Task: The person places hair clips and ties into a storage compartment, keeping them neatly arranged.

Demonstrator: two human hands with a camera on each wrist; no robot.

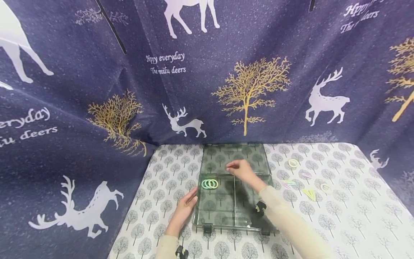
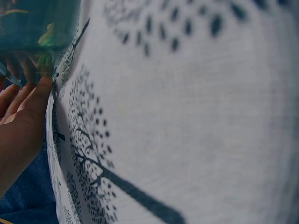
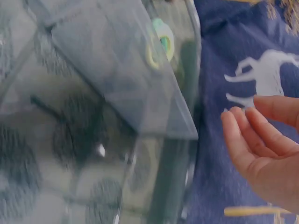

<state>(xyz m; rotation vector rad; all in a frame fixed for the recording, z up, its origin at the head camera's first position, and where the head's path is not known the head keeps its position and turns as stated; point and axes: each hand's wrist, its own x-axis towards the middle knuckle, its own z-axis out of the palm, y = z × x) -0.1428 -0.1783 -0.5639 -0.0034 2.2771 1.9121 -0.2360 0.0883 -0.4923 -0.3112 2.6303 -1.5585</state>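
A clear grey-green plastic box (image 1: 216, 205) lies opened flat, its lid (image 1: 250, 153) folded back to the far side. Several green and yellow ring-shaped bands (image 1: 210, 183) overlap in a row in its far left compartment. My left hand (image 1: 185, 204) touches the box's left wall with extended fingers; in the left wrist view, the fingertips of that hand (image 2: 28, 109) meet the clear side. Over the seam between box and lid hovers my right hand (image 1: 244, 172). Its fingers bend loosely and hold nothing visible in the right wrist view, where the hand (image 3: 268, 144) appears apart from the box.
Right of the box lie a pale yellow ring (image 1: 293, 163), a pale ring (image 1: 325, 187), yellow V-shaped pieces (image 1: 309, 194) and small pink and green pieces (image 1: 289, 182). A divider (image 1: 235, 205) splits the box. A dark blue printed cloth (image 1: 200, 90) hangs behind the tree-patterned tablecloth (image 1: 161, 205).
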